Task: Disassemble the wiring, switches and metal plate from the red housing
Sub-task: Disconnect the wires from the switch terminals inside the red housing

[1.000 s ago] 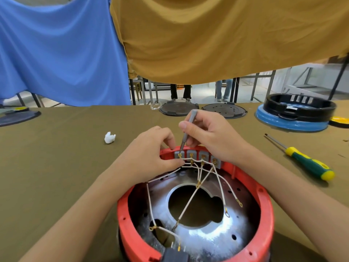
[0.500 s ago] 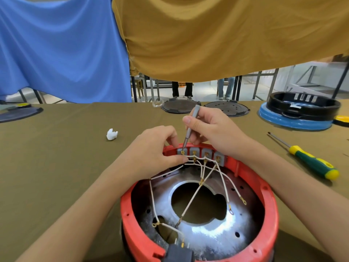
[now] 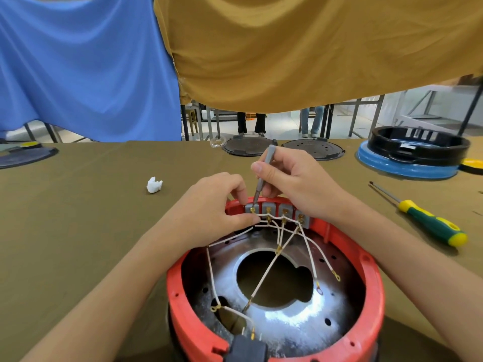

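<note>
At the far rim of the red housing (image 3: 274, 296) on the table (image 3: 78, 231), the right hand (image 3: 292, 184) grips a slim screwdriver (image 3: 262, 178) on the leftmost switch (image 3: 252, 207) terminal while the left hand (image 3: 217, 207) pinches its wire (image 3: 235, 232), so loosening this terminal seems underway, and next the wire needs pulling free.

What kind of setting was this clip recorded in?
Most likely a workshop or training hall for taking appliances apart. A long table under olive-green cloth carries a round red plastic housing, a green-and-yellow-handled screwdriver and flat black round covers; blue and mustard sheets hang behind it.

Head camera, close above table (image 3: 78, 231), facing forward-down
</note>
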`<action>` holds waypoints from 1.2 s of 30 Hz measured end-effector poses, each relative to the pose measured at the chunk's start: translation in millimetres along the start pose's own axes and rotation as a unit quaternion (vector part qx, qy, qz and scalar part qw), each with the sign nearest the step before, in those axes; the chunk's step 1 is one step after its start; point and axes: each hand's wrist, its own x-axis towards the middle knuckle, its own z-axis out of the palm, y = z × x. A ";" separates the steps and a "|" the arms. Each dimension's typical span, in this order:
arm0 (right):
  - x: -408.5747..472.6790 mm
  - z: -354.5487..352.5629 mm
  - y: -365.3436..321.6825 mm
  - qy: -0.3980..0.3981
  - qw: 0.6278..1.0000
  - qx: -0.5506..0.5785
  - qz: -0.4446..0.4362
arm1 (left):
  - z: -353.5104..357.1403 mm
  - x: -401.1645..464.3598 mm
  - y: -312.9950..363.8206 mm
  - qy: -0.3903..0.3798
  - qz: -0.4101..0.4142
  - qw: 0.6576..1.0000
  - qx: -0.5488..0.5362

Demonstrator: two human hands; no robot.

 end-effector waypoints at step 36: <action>5.4 -0.9 7.2 -0.005 0.998 0.036 0.054 | -1.7 1.5 0.2 -0.003 0.081 0.996 -0.027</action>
